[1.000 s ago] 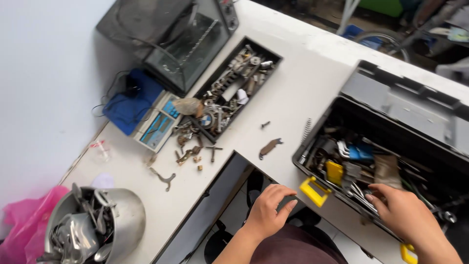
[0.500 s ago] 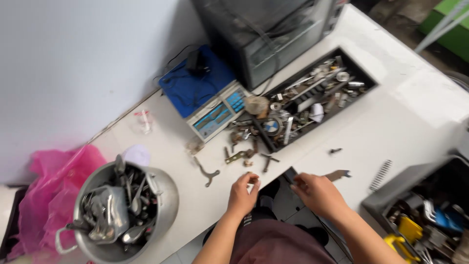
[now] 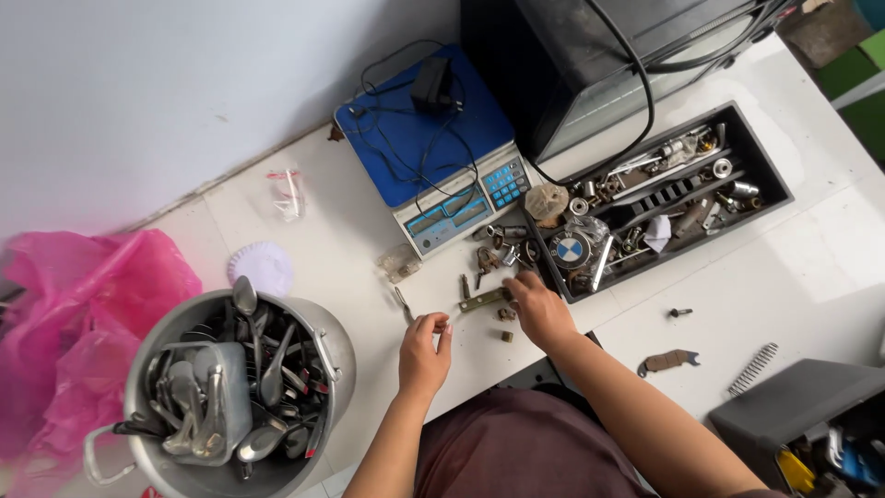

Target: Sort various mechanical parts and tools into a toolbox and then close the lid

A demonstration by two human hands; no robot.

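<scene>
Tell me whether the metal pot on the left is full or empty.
Full. The metal pot stands upright, crowded with spoons and other metal utensils reaching its rim.

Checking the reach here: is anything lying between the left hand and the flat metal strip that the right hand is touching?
Nothing visible. The left hand is close beside the flat metal strip under the right hand; only bare white table shows between them.

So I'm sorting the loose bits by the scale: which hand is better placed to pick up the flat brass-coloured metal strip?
Right hand: its fingertips already touch the flat brass-coloured metal strip. The left hand sits further off, fingers pinched near a thin bent metal piece.
</scene>
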